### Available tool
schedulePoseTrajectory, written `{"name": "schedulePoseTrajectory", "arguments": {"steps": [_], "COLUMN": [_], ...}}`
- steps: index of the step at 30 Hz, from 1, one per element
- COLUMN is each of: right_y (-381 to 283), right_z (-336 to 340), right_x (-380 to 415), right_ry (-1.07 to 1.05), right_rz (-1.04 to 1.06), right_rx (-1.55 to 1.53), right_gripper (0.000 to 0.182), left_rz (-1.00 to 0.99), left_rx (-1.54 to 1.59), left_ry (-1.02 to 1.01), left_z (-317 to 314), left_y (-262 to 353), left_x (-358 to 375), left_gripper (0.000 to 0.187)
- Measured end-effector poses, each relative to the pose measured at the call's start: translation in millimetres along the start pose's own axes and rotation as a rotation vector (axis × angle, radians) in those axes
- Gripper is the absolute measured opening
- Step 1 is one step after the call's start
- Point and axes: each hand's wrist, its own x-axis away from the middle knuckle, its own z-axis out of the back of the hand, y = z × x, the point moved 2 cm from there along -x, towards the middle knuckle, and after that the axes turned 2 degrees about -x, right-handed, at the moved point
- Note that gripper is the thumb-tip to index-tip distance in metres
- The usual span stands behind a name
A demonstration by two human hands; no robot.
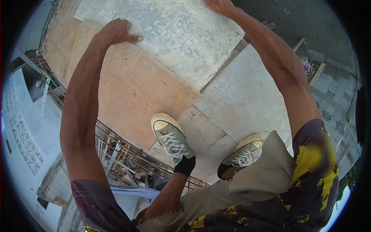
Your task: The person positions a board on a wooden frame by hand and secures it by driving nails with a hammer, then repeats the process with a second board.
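Observation:
A whitish, paint-stained plywood sheet [174,42] lies across the top of the head view, overlapping a bare brown plywood sheet [143,85]. My left hand [116,31] is at the left edge of the whitish sheet, its fingers bent and its thumb stretched along the sheet; it appears to grip that edge, though the fingertips are hidden. At the top of the view, my right hand [220,5] touches the same sheet near its right side. The frame's edge cuts off those fingers.
My shoes, the left [172,137] and the right [243,152], stand on plywood, beside a greyish panel [243,92]. Rusty steel bars [131,154] run along the platform's left edge, with a drop and scrap below. A white wall [27,135] with patterned vent blocks stands at left.

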Motion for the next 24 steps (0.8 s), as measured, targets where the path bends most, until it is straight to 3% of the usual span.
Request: {"name": "schedulePoseTrajectory", "arguments": {"steps": [1, 2, 3, 4, 6, 9, 10, 12, 13, 15, 18, 21, 22, 24], "right_y": [-9.5, -14.5, -14.4, -13.4, 3.6, 7.0, 6.4, 4.1, 6.5, 16.8, 18.6, 14.5, 30.2, 33.4], "right_z": [5.2, 9.9, 13.1, 11.9, -13.4, -12.6, -10.9, -4.1, -5.0, -12.9, -15.3, -17.0, -36.8, -39.0], "right_x": [4.0, 6.6, 5.2, 3.3, -12.1, -0.8, 2.9, 6.6, 2.2, -4.6, -8.6, -11.6, -23.9, -19.9], "right_ry": [-0.07, -0.136, -0.124, -0.126, -0.075, 0.058, 0.046, -0.029, -0.029, -0.059, -0.067, -0.139, -0.043, -0.025], "right_rz": [-0.032, -0.067, -0.074, -0.031, 0.162, 0.09, 0.09, 0.013, 0.021, 0.059, 0.075, 0.119, 0.415, 0.383], "right_rx": [-0.039, -0.077, -0.076, -0.045, 0.068, -0.051, -0.046, -0.079, -0.071, -0.005, 0.04, 0.14, 0.48, 0.431], "right_gripper": [0.073, 0.073, 0.073, 0.073, 0.072, 0.071, 0.071, 0.071, 0.071, 0.071, 0.068, 0.057, 0.044, 0.04], "left_rz": [-0.005, -0.095, -0.186, -0.196, -0.004, 0.004, 0.003, -0.393, -0.386, -0.071, -0.02, -0.089, -0.094, -0.082], "left_rx": [-0.007, 0.379, 0.765, 0.76, 0.049, 0.044, 0.054, 0.037, 0.042, 0.11, 0.164, 0.113, 0.087, 0.119], "left_ry": [-0.002, -0.226, -0.445, -0.437, -0.008, -0.017, -0.025, 0.639, 0.647, 0.16, 0.065, 0.138, 0.138, 0.096], "left_z": [-27.3, -53.4, -77.6, -54.9, -0.1, 2.1, -56.3, -150.9, -104.0, -8.3, 24.9, -10.9, -11.6, -4.4], "left_y": [-39.5, -63.1, -146.3, -55.3, -3.4, -1.5, -55.6, -140.5, -101.1, -6.0, 17.5, -5.6, -2.4, -2.9], "left_x": [-21.9, -45.5, -84.4, -39.6, -2.0, -1.5, -38.4, -115.9, -82.7, -2.6, 22.5, -5.7, -7.5, -4.9], "left_gripper": [0.076, 0.075, 0.074, 0.074, 0.074, 0.074, 0.074, 0.074, 0.074, 0.067, 0.07, 0.071, 0.071, 0.07]}}
